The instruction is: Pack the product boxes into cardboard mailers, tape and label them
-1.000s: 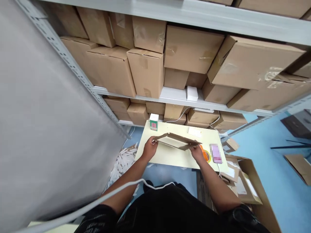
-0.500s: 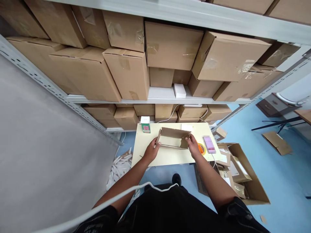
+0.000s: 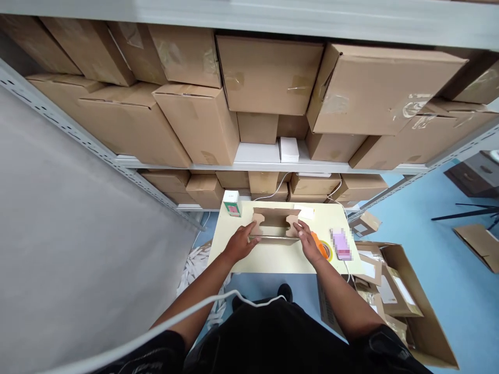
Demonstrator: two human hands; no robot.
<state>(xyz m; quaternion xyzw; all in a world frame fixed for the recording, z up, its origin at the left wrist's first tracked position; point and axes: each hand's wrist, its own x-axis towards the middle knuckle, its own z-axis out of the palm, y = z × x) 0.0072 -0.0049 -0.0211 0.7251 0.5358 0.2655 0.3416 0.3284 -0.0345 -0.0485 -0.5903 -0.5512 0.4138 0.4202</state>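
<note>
A small open cardboard box (image 3: 273, 240) rests on the pale yellow table (image 3: 224, 249), its inside facing up. Its two end flaps, each with a curved notch, are bent inward. At the left end, my left hand (image 3: 240, 242) grips the box with its fingers on the flap and the thumb by the front edge. My right hand (image 3: 309, 243) holds the opposite end, fingertips against that flap. Just right of it lies a yellow tape roll (image 3: 328, 252) with an orange part (image 3: 317, 241). A white-and-green carton (image 3: 233, 204) stands at the back left.
A pixelated purple object (image 3: 341, 244) and a flat white item (image 3: 305, 212) lie on the table. Shelves of cardboard boxes (image 3: 268, 78) rise behind. On the right, a big carton (image 3: 432, 317) holds several packages. A white cable (image 3: 183, 317) crosses before me.
The box's end flaps have been folded inward, and the box now sits squarer on the table. My fingers have moved onto the flaps. The view has shifted slightly.
</note>
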